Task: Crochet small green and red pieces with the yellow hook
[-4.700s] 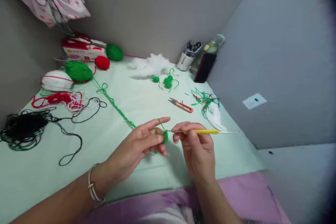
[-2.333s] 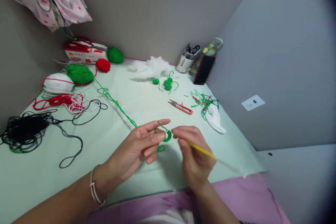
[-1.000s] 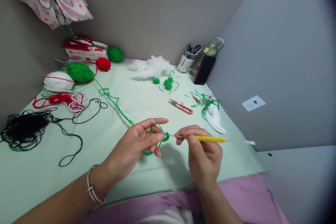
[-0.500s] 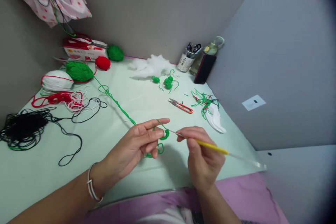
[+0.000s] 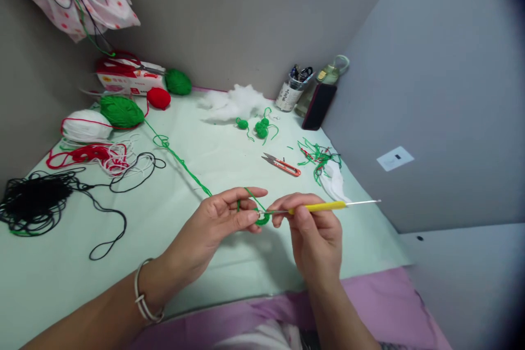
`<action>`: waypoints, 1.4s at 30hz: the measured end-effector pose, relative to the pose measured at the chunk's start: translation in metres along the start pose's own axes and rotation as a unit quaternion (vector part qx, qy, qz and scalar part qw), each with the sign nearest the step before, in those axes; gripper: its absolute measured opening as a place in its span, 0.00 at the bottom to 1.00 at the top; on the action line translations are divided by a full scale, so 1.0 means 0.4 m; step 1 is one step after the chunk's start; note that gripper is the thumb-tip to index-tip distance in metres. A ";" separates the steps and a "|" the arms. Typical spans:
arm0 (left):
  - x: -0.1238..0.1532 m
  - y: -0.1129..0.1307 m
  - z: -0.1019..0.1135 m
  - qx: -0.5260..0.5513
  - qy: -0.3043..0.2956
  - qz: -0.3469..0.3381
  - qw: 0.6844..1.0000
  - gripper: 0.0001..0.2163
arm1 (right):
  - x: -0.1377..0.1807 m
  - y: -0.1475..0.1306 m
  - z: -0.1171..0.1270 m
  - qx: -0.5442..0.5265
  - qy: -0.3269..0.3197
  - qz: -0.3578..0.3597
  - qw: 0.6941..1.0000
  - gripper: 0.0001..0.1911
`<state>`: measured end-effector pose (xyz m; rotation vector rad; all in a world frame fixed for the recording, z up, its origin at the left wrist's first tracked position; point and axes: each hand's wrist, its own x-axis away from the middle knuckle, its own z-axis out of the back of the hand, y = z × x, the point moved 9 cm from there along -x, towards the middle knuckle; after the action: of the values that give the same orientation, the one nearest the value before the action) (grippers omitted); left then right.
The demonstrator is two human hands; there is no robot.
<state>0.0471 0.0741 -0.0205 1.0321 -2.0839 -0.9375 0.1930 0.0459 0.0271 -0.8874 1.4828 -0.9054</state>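
Observation:
Between thumb and fingers, my left hand (image 5: 223, 216) pinches a small curved green crochet piece (image 5: 263, 220). Green yarn (image 5: 189, 173) runs from the ball at the back left to this hand and passes over its raised index finger. My right hand (image 5: 315, 232) is closed round the yellow handle of a crochet hook (image 5: 324, 207), gripped like a pen. The hook's metal shaft reaches left to the crochet piece; its tip is too small to make out among the stitches.
Orange thread snips (image 5: 283, 165) lie beyond my hands, with green crocheted bits (image 5: 261, 128) and white stuffing (image 5: 238, 103) behind. Yarn scraps (image 5: 320, 156) lie right, tangled black cord (image 5: 36, 202) left. A phone (image 5: 320, 106) leans near a pen cup (image 5: 290, 92).
My right hand has tilted the hook nearer to level, its back end swinging up. The crochet piece and left fingertips have shifted slightly right and down.

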 end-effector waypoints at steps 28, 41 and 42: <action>-0.003 -0.011 -0.005 0.046 -0.009 0.039 0.998 0.19 | 0.017 -0.055 0.000 0.185 0.049 0.136 0.972 0.13; 0.001 0.006 -0.014 0.012 -0.012 -0.002 1.000 0.14 | -0.004 -0.014 -0.014 0.013 0.009 0.025 1.000 0.09; 0.000 0.007 -0.012 0.007 -0.011 -0.002 1.000 0.13 | -0.003 -0.011 -0.009 0.005 0.012 0.015 1.000 0.10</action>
<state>0.0497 0.0736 -0.0157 1.0376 -2.1101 -0.9419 0.1898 0.0455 0.0317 -0.8469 1.5073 -0.9047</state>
